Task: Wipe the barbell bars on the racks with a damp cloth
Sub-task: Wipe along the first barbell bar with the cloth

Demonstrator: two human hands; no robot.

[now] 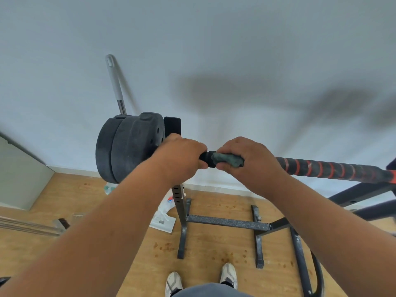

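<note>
A barbell bar with black and red spiral grip runs from two black weight plates on the left out past the right edge. It rests on a black rack upright. My left hand is closed around the bar right beside the plates. My right hand presses a crumpled grey-green cloth around the bar just to the right of the left hand. A short black stretch of bar shows between the two hands.
The rack's base bars spread over the wooden floor in front of my shoes. A grey mop handle leans on the white wall behind the plates. White plastic items lie on the floor by the upright.
</note>
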